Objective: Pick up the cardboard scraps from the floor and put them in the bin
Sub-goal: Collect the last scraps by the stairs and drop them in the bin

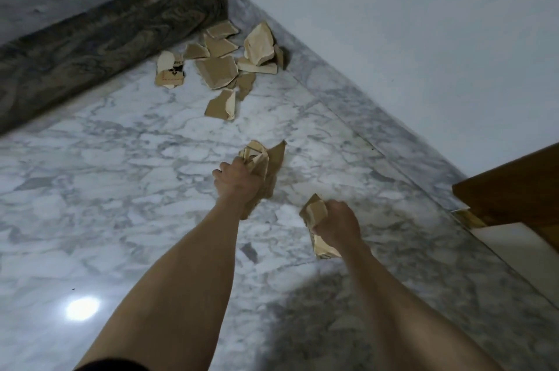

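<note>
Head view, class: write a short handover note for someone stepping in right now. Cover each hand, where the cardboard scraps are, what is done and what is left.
Left hand: grips a bunch of scraps.
Right hand: grips a smaller bunch.
Pile on floor: roughly ten pieces lie in the corner where the dark step meets the wall.
Done: two handfuls gathered.
Left: no bin is in view; find it, drop both handfuls, then return for the pile.

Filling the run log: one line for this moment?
left hand: grips scraps | right hand: grips scrap | floor pile: remaining | bin: unseen
</note>
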{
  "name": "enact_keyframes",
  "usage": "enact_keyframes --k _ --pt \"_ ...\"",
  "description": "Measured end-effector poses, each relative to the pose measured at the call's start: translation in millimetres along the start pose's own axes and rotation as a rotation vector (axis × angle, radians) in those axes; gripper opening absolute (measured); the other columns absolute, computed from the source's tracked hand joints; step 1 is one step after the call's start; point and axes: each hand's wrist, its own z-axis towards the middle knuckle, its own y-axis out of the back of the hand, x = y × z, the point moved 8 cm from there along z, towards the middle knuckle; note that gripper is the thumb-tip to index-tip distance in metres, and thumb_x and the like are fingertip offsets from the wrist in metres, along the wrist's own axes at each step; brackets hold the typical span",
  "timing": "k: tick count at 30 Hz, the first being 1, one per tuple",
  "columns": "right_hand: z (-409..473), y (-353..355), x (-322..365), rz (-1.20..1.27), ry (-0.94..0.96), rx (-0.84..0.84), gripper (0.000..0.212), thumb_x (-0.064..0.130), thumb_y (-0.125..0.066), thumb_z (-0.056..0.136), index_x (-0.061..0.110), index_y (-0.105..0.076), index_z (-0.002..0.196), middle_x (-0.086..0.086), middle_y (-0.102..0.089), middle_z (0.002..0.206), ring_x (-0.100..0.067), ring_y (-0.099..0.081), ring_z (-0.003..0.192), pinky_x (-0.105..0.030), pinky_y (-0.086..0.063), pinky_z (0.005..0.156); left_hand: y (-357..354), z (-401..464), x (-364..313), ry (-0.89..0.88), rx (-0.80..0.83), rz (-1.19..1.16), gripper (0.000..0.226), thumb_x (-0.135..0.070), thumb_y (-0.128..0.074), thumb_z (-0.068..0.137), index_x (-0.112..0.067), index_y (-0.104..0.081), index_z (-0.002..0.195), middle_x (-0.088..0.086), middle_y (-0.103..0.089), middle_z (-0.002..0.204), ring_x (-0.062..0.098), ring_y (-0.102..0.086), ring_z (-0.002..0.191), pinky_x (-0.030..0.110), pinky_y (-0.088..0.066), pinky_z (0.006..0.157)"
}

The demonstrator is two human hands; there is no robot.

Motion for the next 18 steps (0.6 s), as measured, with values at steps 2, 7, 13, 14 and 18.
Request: enact_keyframes --k 2,7,13,14,18 --pt "-3 -2 -1 0.037 -0.008 0.025 0.032 0.032 -0.072 0.080 0.014 -0.064 0.105 -0.008 -0.068 0.108 -0.032 -0.064 0.103 -0.031 -0.046 0.078 5 -6 0 -0.027 -0.019 -0.013 0.045 -0.034 -0.051 0.092 -0.006 -0.051 0.127 0.022 -0.053 0.127 0.044 -0.046 0.121 0.048 -0.038 0.103" --pt "-8 -3 11 0.389 -0.098 0.144 0.026 0.018 -0.077 0.079 0.012 -0.064 0.101 -0.002 -0.065 0.097 -0.022 -0.061 0.088 -0.030 -0.046 0.074 17 -22 28 -0.074 0.085 -0.427 0.040 -0.021 -0.071 0.076 -0.011 -0.059 0.113 0.010 -0.068 0.108 0.032 -0.064 0.101 0.044 -0.054 0.087" --pt "-35 -40 56 0.302 -0.004 0.400 0.032 0.033 -0.071 0.073 0.022 -0.060 0.101 -0.008 -0.066 0.110 -0.027 -0.063 0.100 -0.038 -0.053 0.088 41 -33 94 0.080 0.054 -0.569 0.054 -0.033 -0.072 0.069 -0.019 -0.047 0.115 0.009 -0.065 0.108 0.034 -0.065 0.099 0.053 -0.056 0.087" --pt "-37 -60 57 0.229 0.068 0.441 0.037 0.048 -0.066 0.070 0.023 -0.064 0.097 -0.010 -0.067 0.111 -0.029 -0.063 0.103 -0.041 -0.052 0.092 40 -37 98 0.090 0.082 -0.553 0.058 -0.034 -0.071 0.069 -0.020 -0.039 0.115 0.011 -0.063 0.108 0.035 -0.064 0.099 0.053 -0.055 0.087" --pt "-78 -85 101 0.009 0.368 0.394 0.020 0.028 -0.059 0.093 0.015 -0.063 0.107 -0.012 -0.061 0.112 -0.029 -0.059 0.103 -0.040 -0.048 0.080 22 -59 114 0.129 0.163 -0.396 0.060 -0.034 -0.065 0.081 -0.016 -0.034 0.129 0.013 -0.061 0.110 0.037 -0.063 0.103 0.045 -0.053 0.091"
